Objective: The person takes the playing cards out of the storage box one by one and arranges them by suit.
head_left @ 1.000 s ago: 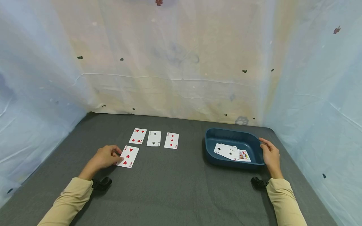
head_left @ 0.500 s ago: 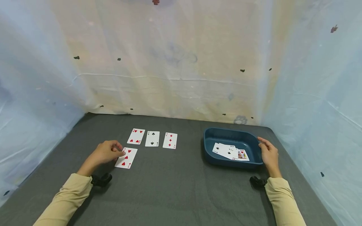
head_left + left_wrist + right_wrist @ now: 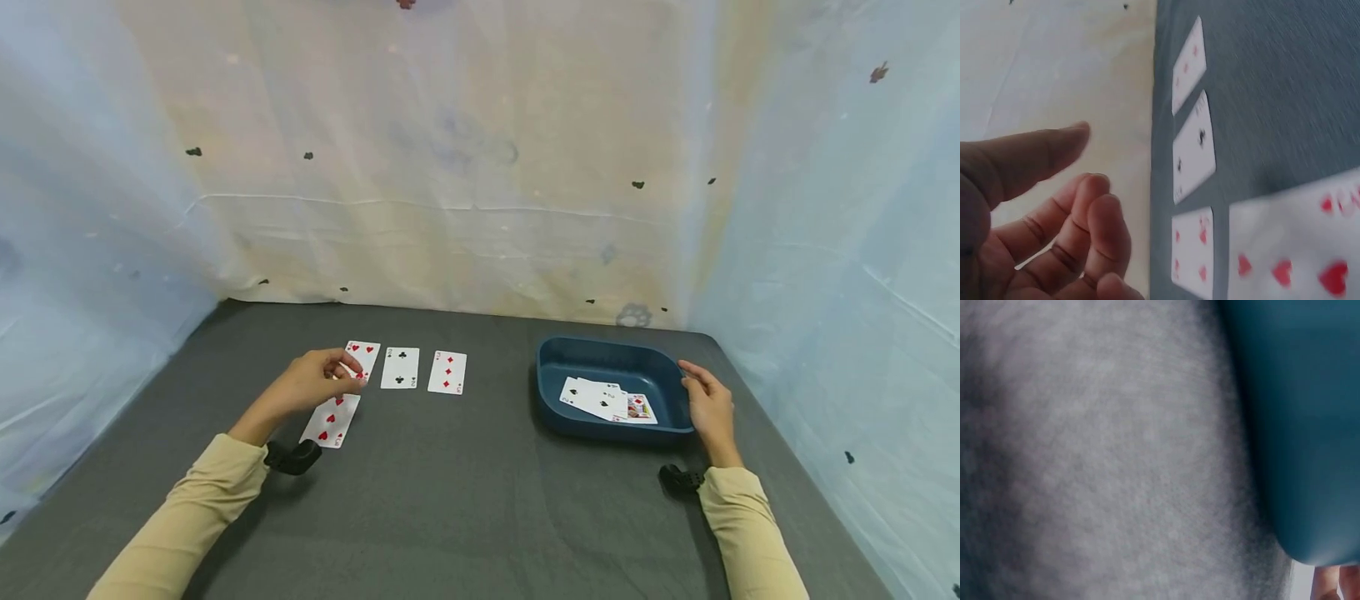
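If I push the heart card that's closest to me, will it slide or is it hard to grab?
The heart card lies flat on the grey cloth, so it would probably slide a bit, though the cloth may drag on it. It looks thin and light, so it likely bends easily. With no raised edge, lifting it probably means getting a fingertip under a corner. The left hand hovers near it.

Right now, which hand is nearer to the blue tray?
Right. The right hand rests against the right rim of the blue tray, touching it. The left hand is far across the mat, over the four of hearts in the card row.
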`<state>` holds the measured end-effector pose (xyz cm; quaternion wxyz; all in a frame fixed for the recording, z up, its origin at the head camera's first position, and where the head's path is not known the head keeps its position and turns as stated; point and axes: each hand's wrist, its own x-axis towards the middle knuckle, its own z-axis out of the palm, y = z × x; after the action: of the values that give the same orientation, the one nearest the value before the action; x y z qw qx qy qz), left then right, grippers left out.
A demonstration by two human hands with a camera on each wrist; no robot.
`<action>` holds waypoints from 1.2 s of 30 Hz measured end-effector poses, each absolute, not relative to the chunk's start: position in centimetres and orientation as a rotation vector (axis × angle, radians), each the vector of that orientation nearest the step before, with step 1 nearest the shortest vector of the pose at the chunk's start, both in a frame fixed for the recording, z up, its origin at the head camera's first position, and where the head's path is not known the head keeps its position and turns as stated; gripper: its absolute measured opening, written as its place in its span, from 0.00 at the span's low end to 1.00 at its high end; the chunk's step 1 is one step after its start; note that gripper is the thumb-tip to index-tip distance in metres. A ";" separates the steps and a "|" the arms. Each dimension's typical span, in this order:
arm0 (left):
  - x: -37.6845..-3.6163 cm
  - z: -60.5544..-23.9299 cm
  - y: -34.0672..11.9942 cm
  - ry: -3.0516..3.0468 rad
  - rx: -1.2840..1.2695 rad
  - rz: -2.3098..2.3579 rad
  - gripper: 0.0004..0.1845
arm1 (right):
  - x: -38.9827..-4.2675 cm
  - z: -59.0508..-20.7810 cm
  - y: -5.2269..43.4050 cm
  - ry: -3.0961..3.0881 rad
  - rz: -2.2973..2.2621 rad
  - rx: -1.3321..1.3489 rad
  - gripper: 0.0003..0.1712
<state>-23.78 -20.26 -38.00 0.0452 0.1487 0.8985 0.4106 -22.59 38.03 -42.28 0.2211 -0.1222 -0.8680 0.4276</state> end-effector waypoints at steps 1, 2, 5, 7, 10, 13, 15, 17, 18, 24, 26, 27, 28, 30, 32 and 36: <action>-23.9 -38.0 -20.0 2.726 0.465 1.280 0.16 | -22.6 -42.3 38.0 -2.397 1.183 -0.341 0.22; -24.0 -37.9 -19.7 2.712 0.479 1.298 0.16 | -22.7 -42.3 38.0 -2.396 1.183 -0.343 0.22; -24.2 -37.7 -18.9 2.674 0.533 1.345 0.17 | -22.8 -42.3 38.1 -2.394 1.185 -0.353 0.22; -24.3 -37.5 -18.2 2.656 0.551 1.367 0.16 | -22.8 -42.3 38.1 -2.393 1.183 -0.356 0.22; -24.6 -37.3 -17.1 2.618 0.557 1.413 0.15 | -22.7 -42.2 38.1 -2.391 1.176 -0.355 0.22; -24.9 -37.1 -15.9 2.583 0.566 1.456 0.15 | -22.6 -42.1 38.0 -2.389 1.177 -0.355 0.22; -25.2 -37.0 -15.1 2.561 0.576 1.482 0.16 | -22.6 -42.1 38.1 -2.390 1.180 -0.356 0.22; -25.4 -36.7 -14.3 2.531 0.600 1.508 0.16 | -22.7 -42.1 38.1 -2.392 1.181 -0.357 0.22; -25.5 -36.6 -13.8 2.517 0.612 1.517 0.16 | -22.7 -42.1 38.1 -2.392 1.181 -0.358 0.22; -26.0 -35.8 -11.2 2.430 0.666 1.522 0.12 | -22.5 -42.3 38.1 -2.386 1.181 -0.367 0.22; -26.2 -35.6 -10.3 2.403 0.686 1.525 0.11 | -22.6 -42.3 38.1 -2.378 1.185 -0.377 0.22; -26.4 -35.6 -9.9 2.393 0.697 1.524 0.10 | -22.5 -42.4 38.0 -2.375 1.185 -0.380 0.21; -26.5 -35.5 -9.4 2.383 0.715 1.524 0.10 | -22.6 -42.4 38.1 -2.370 1.185 -0.380 0.21; -26.7 -35.5 -8.5 2.368 0.753 1.519 0.10 | -22.6 -42.4 38.0 -2.370 1.181 -0.378 0.21; -26.9 -35.4 -7.5 2.360 0.772 1.513 0.09 | -22.6 -42.4 38.0 -2.377 1.173 -0.369 0.21; -27.1 -35.1 -5.7 2.347 0.822 1.513 0.09 | -22.7 -42.4 38.0 -2.393 1.157 -0.351 0.22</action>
<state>-27.10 -5.66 -35.10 0.1153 0.2806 0.8008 0.5164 -22.66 38.02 -42.40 0.2284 -0.1274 -0.8690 0.4200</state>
